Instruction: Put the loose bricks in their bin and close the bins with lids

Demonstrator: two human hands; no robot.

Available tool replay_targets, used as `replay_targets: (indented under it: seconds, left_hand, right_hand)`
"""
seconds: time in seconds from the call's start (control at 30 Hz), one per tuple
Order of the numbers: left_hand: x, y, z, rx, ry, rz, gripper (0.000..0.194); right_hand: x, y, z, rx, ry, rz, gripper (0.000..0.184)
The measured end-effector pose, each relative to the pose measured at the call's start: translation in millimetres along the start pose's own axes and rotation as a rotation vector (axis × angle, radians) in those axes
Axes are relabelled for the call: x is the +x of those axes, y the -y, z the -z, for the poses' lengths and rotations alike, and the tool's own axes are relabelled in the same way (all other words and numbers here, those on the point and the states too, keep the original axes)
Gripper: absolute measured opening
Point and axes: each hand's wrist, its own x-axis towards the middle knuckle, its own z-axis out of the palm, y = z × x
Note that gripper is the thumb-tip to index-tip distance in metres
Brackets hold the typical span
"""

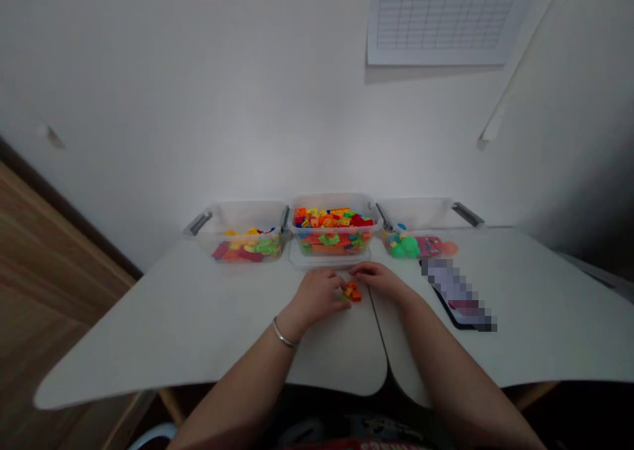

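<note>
A small cluster of plastic toy bricks (352, 293), red-orange and yellow with a fleck of green, lies on the white table (198, 347) just in front of the middle bin, between the left hand (317, 297) and the right hand (379, 281). Bricks like these should be light, stiff and hard, with smooth sides that may slip, so the surest hold looks to be on opposite outer faces, pinched between thumb and fingertips. The hands are close together with their fingers curled in from either side, the left touching the cluster and the right at or just beside it; this view cannot show whether either is clamped on it. The forearms (238, 390) angle inward from the lower corners of the view, wrists low, a metal bangle (283, 334) on the left wrist. Beyond stand three clear plastic bins: the left bin (242, 217) and middle bin (329, 203) hold colored bricks, the right bin (416, 212) green and pink toys. A black phone (458, 295) with a blurred screen lies to the right
</note>
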Motion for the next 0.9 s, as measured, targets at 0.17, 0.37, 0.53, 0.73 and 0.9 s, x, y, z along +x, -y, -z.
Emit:
replay_targets:
  seconds: [0.17,0.37,0.53,0.73,0.9]
  left_hand:
    - [0.1,2.6,-5.3,-0.007,0.01,0.002,0.025]
    - [-1.4,6.1,-7.2,0.046,-0.002,0.048,0.02]
    - [-1.3,11.1,-7.3,0.069,-0.008,0.08,0.018]
    - [0.2,23.4,-10.8,0.07,-0.066,0.199,0.026]
    - [0.5,35.1,-14.1,0.034,-0.099,0.274,0.03]
  right_hand:
    - [-7.6,8.6,-2.5,-0.032,0.199,0.089,0.017]
    - [-6.9,1.9,-9.8,-0.069,0.039,0.083,0.022]
    - [-8.1,0.9,-15.1,-0.194,-0.088,0.082,0.027]
    - [-9.7,6.1,-16.7,-0.221,-0.109,0.128,0.033]
    - [-8.5,6.4,-16.8,-0.176,-0.056,0.18,0.032]
